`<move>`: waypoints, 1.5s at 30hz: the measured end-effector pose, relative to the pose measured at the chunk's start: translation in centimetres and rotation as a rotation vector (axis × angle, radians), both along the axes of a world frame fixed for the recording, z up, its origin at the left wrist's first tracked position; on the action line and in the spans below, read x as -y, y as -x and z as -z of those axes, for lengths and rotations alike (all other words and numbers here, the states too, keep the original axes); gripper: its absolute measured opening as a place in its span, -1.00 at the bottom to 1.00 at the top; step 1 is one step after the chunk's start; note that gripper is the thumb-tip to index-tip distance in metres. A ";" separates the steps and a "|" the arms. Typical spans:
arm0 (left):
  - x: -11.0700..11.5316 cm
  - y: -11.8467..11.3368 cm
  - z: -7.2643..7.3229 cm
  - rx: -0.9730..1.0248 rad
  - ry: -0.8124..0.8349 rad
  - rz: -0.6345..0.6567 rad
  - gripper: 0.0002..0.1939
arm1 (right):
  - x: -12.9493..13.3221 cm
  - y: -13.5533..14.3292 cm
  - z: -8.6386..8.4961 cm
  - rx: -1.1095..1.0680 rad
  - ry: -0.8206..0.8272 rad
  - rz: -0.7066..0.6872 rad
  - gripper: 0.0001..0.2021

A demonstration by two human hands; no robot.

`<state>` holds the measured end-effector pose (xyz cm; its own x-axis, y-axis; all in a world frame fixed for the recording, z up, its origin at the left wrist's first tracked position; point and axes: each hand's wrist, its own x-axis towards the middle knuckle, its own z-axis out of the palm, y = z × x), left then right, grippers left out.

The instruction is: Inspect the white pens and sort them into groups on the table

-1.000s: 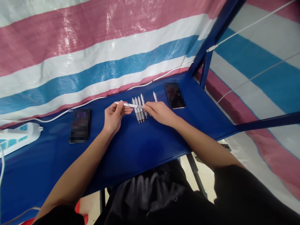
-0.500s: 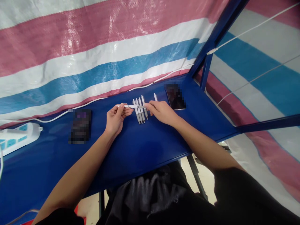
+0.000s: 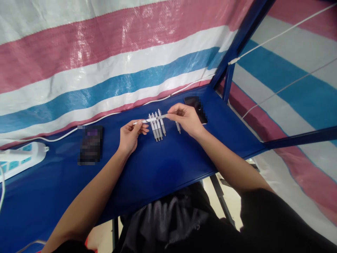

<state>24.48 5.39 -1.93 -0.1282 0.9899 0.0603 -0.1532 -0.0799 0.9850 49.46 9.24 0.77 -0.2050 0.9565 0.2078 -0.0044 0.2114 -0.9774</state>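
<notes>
In the head view, the right hand [image 3: 187, 119] had lifted off the blue table [image 3: 163, 165] since a second before, uncovering a loose pen [image 3: 178, 127] lying just beside it. Both hands pinched one white pen [image 3: 152, 119]: the left hand [image 3: 129, 136] closed on its left end, the right on the other, holding it level just above the row of four pens [image 3: 157, 125]. The pen had risen and looked slightly more stretched between the fingers, probably being pulled apart or pressed together.
</notes>
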 end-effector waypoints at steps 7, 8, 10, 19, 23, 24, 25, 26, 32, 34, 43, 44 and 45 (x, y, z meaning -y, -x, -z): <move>0.2 0.6 0.2 -0.269 -0.096 0.082 -0.65 | -0.7 -0.9 0.0 -0.070 -0.051 0.080 -0.68; 0.2 0.6 0.2 -0.268 -0.098 0.079 -0.65 | -0.7 -1.0 -0.1 -0.065 -0.045 0.100 -0.68; 0.1 0.6 0.2 -0.241 -0.094 0.062 -0.63 | -0.9 -1.1 -0.2 -0.060 -0.030 0.150 -0.66; 0.0 0.3 0.0 -0.139 -0.062 0.023 -0.54 | -2.4 -2.0 0.5 -0.407 -0.058 0.169 -0.52; 0.0 0.3 0.1 -0.161 -0.080 0.041 -0.57 | -2.1 -1.6 0.6 -0.393 -0.035 0.118 -0.56; 0.0 0.3 0.1 -0.180 -0.084 0.055 -0.57 | -2.0 -1.4 0.7 -0.370 -0.027 0.085 -0.57; 0.1 0.3 0.1 -0.199 -0.088 0.066 -0.58 | -1.8 -1.2 0.7 -0.345 -0.021 0.049 -0.58; 0.1 0.4 0.2 -0.214 -0.090 0.072 -0.58 | -1.7 -1.0 0.8 -0.318 -0.016 0.013 -0.59; 0.2 0.5 0.1 -0.217 -0.080 0.077 -0.56 | -0.9 -0.5 0.9 -0.126 -0.112 -0.074 -0.63; 0.2 0.4 0.1 -0.223 -0.071 0.078 -0.56 | -0.6 -0.7 0.7 -0.002 -0.159 -0.057 -0.67; 0.1 0.2 -0.1 -0.188 -0.046 0.034 -0.57 | 0.3 -1.6 -1.2 0.451 -0.161 -0.179 -0.50; 0.1 0.1 -0.2 -0.188 -0.041 0.038 -0.57 | 0.4 -1.6 -1.3 0.492 -0.138 -0.167 -0.44; 0.1 0.1 -0.2 -0.188 -0.038 0.039 -0.57 | 0.4 -1.6 -1.3 0.517 -0.127 -0.153 -0.42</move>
